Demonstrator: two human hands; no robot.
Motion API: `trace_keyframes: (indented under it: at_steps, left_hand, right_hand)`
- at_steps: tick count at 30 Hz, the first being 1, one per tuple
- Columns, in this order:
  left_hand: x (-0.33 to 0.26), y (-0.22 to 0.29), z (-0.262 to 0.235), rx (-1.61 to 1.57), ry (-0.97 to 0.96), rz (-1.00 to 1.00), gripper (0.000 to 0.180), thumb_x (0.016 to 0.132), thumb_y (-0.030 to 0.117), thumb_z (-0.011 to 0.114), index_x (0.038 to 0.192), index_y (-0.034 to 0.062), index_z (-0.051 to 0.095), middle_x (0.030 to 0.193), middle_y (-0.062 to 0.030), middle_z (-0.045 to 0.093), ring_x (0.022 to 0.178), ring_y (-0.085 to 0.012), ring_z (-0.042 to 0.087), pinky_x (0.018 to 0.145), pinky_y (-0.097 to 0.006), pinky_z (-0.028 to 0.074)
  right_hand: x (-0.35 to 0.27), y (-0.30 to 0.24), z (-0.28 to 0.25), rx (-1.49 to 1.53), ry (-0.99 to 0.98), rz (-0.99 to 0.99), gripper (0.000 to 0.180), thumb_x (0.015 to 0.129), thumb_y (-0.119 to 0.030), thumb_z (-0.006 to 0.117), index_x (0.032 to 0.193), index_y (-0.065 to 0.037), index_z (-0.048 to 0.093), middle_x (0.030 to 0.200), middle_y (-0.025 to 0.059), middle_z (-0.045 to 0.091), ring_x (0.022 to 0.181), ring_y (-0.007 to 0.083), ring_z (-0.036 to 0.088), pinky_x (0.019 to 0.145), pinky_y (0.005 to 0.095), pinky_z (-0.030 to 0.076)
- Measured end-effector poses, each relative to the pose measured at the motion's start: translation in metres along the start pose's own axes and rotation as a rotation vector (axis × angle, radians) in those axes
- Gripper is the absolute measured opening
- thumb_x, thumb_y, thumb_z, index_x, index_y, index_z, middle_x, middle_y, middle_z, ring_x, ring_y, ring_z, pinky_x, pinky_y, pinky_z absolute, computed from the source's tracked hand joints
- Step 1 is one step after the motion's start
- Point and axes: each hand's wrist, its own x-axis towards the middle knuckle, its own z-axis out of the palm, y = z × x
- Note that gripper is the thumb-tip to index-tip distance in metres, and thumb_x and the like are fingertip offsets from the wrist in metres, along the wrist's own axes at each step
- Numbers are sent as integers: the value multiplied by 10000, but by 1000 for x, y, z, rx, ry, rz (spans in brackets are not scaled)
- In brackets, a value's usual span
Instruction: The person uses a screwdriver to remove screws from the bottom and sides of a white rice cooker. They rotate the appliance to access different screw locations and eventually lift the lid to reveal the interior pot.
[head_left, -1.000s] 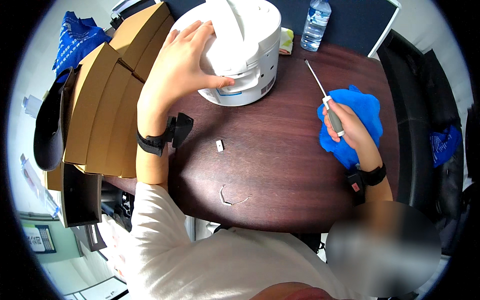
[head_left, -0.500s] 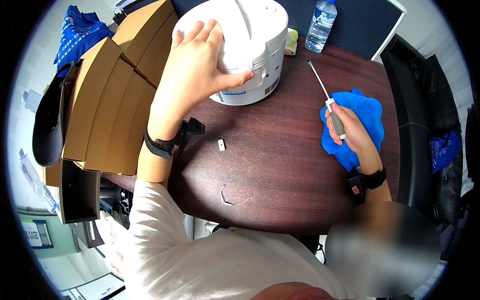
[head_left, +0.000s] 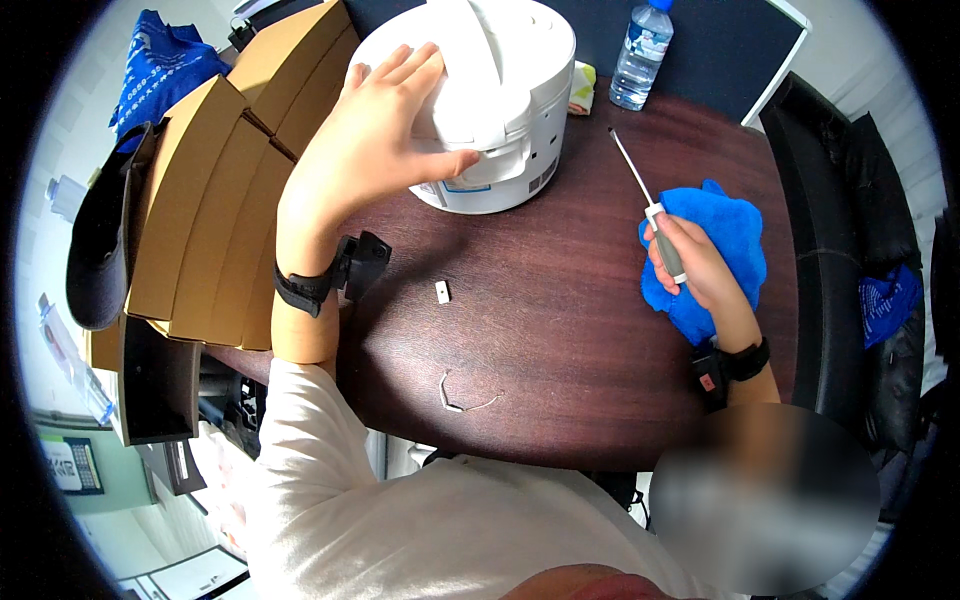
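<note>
My left hand (head_left: 385, 125) lies with fingers spread against the left side of a white rice cooker (head_left: 545, 60), its thumb stretched out near the cooker's front. The cooker stands upright at the far side of the table, its lid down. In my right hand (head_left: 697, 262) is a screwdriver (head_left: 667, 245) with a grey and white handle, its metal shaft pointing away and slightly left. Under and behind that hand a blue cloth (head_left: 735, 225) lies crumpled. A small white block with a hole (head_left: 443, 292) and a thin bent wire piece (head_left: 452, 407) rest on the table nearer me.
Cardboard boxes (head_left: 205, 200) stand in a row along the left, with a black cap (head_left: 95, 240) beside them. A water bottle (head_left: 641, 58) is at the back right of the brown table (head_left: 560, 330). Behind runs a dark partition (head_left: 715, 55); a black sofa (head_left: 845, 270) is at the right.
My left hand has slid a little to the left along the cooker, its thumb drawing back from the front. The screwdriver in my right hand has shifted slightly left.
</note>
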Motion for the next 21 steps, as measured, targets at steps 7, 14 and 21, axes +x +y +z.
trace_keyframes:
  at_steps: [7, 14, 21]
  left_hand:
    - [-6, -53, -7, -181, -79, -14, 954, 570, 343, 894, 1424, 164, 510, 1499, -150, 444, 1450, -367, 297, 1202, -499, 201]
    - [-10, -96, 8, -221, -4, -83, 1063, 469, 400, 921, 1423, 161, 515, 1515, -164, 415, 1458, -368, 267, 1193, -493, 253]
    - [-3, -53, -8, -56, 8, -172, 954, 451, 528, 878, 1277, 110, 647, 1362, -193, 568, 1179, -379, 592, 1064, -411, 433]
  right_hand:
    - [-2, 2, 6, -225, -16, -20, 276, 1040, -290, 469, 1033, -27, 551, 720, 18, 558, 507, 82, 526, 403, 238, 394]
    - [5, 2, 18, -295, 142, 51, 378, 992, -228, 572, 1256, 24, 477, 812, 66, 585, 546, 124, 594, 413, 264, 467]
    - [2, -34, 24, -704, 101, 6, 457, 980, -225, 600, 1345, -3, 436, 914, 83, 606, 697, 144, 643, 467, 272, 508]
